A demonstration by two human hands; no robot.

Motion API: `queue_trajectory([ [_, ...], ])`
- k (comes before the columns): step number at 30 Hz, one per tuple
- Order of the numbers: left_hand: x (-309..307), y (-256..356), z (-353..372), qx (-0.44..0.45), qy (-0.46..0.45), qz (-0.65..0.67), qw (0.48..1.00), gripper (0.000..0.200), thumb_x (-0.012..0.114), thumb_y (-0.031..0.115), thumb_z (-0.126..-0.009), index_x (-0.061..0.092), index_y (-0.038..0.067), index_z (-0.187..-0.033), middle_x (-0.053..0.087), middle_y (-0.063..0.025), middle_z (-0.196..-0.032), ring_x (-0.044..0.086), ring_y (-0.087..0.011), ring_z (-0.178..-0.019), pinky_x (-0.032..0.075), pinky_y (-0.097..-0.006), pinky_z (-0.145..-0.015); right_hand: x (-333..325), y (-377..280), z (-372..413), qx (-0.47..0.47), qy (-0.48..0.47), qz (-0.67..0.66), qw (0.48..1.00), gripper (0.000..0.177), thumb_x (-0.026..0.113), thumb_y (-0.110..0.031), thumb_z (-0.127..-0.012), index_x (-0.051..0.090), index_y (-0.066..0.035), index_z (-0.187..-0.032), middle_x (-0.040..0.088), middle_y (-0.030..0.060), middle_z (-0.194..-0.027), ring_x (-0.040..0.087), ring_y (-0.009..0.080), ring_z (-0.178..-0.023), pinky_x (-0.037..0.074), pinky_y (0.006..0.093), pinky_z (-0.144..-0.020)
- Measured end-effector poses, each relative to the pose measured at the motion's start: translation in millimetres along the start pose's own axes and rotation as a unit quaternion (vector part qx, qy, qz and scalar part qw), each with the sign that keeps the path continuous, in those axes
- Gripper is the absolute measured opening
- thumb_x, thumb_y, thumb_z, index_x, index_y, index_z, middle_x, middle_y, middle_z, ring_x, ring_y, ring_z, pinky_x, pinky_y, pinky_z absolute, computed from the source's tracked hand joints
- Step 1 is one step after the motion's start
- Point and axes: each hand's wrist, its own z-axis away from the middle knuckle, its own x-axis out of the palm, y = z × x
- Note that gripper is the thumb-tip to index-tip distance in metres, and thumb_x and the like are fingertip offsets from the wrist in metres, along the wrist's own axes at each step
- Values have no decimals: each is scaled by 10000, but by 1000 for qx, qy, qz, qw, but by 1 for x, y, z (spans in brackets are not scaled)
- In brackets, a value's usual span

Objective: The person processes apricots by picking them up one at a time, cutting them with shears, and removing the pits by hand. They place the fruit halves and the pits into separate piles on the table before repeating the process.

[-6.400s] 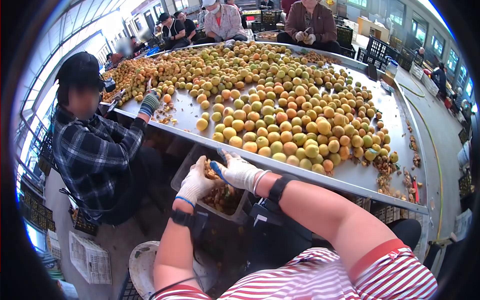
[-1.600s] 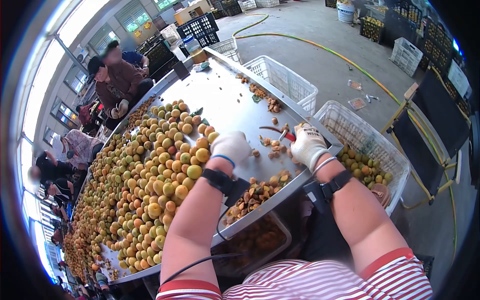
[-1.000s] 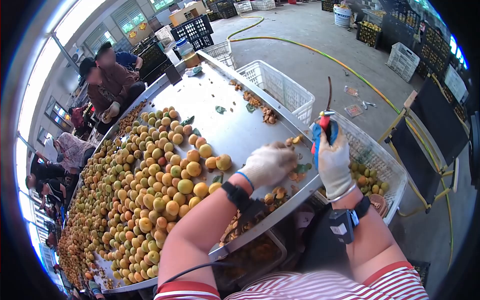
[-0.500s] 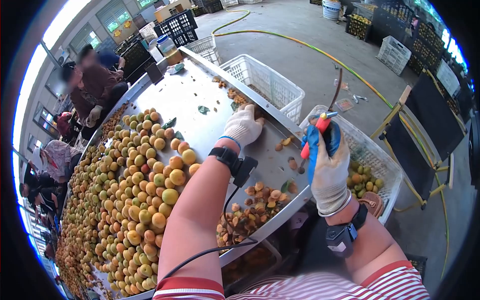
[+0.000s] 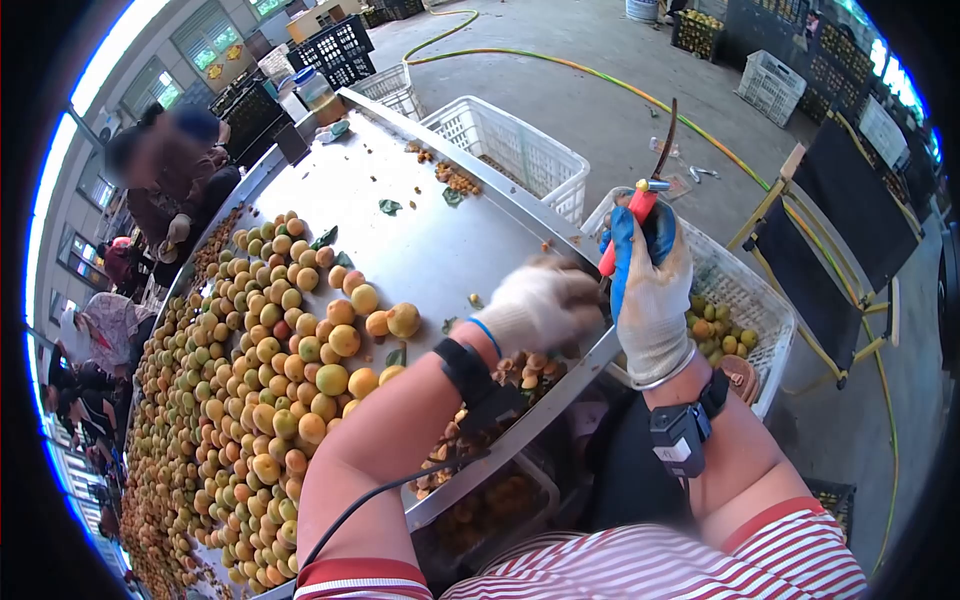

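My right hand (image 5: 655,300), in a white glove with blue-coated fingers, is closed around the red handle of a curved-blade knife (image 5: 640,204). Its thin dark blade points up and away, above the crate on the right. My left hand (image 5: 540,308), also in a white glove, is smeared by motion over the near right part of the metal table (image 5: 480,235), just left of my right hand. Beneath and beside it lie cut fruit pieces (image 5: 525,372), partly hidden by the hand and wrist. Yellow-orange, apricot-like fruits (image 5: 290,375) are heaped on the left.
White plastic crates stand along the table's right side, one (image 5: 515,160) farther off, another (image 5: 775,350) holding greenish fruit. A black folding chair (image 5: 840,250) is at the right. A yellow-green hose (image 5: 570,66) crosses the floor. Several people (image 5: 165,190) sit along the far left side.
My left hand has swept from the scraps by the table's right edge toward me, close to the near corner. My right hand keeps its grip on the knife. The view has shifted slightly.
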Motion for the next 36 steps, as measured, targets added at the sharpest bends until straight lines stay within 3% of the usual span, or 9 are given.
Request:
queue_trajectory([
  [3, 11, 8, 23, 51, -13, -8, 999, 246, 645, 278, -890, 740, 174, -1091, 648, -78, -1202, 549, -324, -1226, 463, -428, -1049, 0, 10, -3, 7, -17, 12, 1000, 196, 641, -132, -1008, 644, -71, -1194, 633, -26, -946, 518, 33, -729, 437, 207, -606],
  [6, 7, -4, 52, 84, -33, 3, 996, 224, 668, 213, -884, 736, 170, -1093, 642, -85, -1208, 550, -322, -1218, 471, -426, -1036, -5, 8, -4, 13, -64, 139, 988, 186, 652, -124, -979, 634, -1, -1118, 702, 166, -916, 705, 290, -805, 540, 369, -706],
  [9, -5, -9, 98, 99, -38, -1, 994, 191, 720, 141, -851, 742, 140, -1040, 649, -76, -1177, 578, -298, -1167, 484, -396, -1015, -9, 27, -8, -72, -37, 197, 977, 168, 656, -118, -969, 633, -4, -1090, 701, 173, -876, 712, 327, -811, 537, 385, -693],
  [10, -10, -9, 114, 84, -63, 19, 994, 170, 721, 142, -854, 745, 130, -1022, 664, -63, -1155, 588, -284, -1160, 481, -385, -1016, -13, 21, -9, -7, -65, 196, 978, 181, 670, -167, -993, 664, -57, -1138, 663, 10, -856, 566, 84, -667, 473, 272, -593],
  [15, -41, -20, 146, 29, -165, 116, 979, 184, 726, 166, -849, 752, 134, -1028, 702, -45, -1107, 612, -252, -1137, 500, -364, -994, -5, 33, -5, -55, -141, 301, 941, 244, 654, -259, -971, 657, -59, -1111, 704, 128, -865, 680, 286, -768, 529, 395, -703],
  [19, -52, -27, 118, -75, 78, 61, 992, 282, 665, 179, -886, 712, 113, -1156, 646, -109, -1282, 619, -311, -1171, 498, -387, -1016, 20, 10, 10, 87, -276, 426, 857, 398, 626, -419, -918, 649, -74, -1117, 729, 193, -987, 703, 396, -953, 549, 492, -853],
  [23, -28, -28, 110, -122, 90, -73, 986, 360, 600, 310, -919, 671, 101, -1203, 582, -150, -1343, 533, -362, -1272, 437, -425, -1082, 38, 25, 10, 58, -366, 523, 767, 369, 643, -343, -894, 668, -62, -1131, 692, 236, -1149, 666, 395, -1091, 526, 473, -955],
  [29, -38, -13, 184, -124, -57, 200, 970, 278, 587, 235, -1007, 703, 61, -1191, 679, -93, -1202, 653, -194, -1073, 514, -309, -965, 49, 33, 18, 62, -435, 558, 703, 362, 635, -303, -892, 698, -50, -1144, 693, 230, -1178, 657, 392, -1136, 516, 455, -983],
  [36, -53, 38, 285, -363, 157, 147, 907, 566, 730, 332, -885, 598, 35, -1349, 669, -119, -1228, 658, -197, -1095, 523, -323, -962, 43, 3, 39, 3, -454, 560, 693, 385, 668, -365, -899, 709, -49, -1114, 710, 195, -1144, 676, 355, -1092, 529, 429, -949],
])
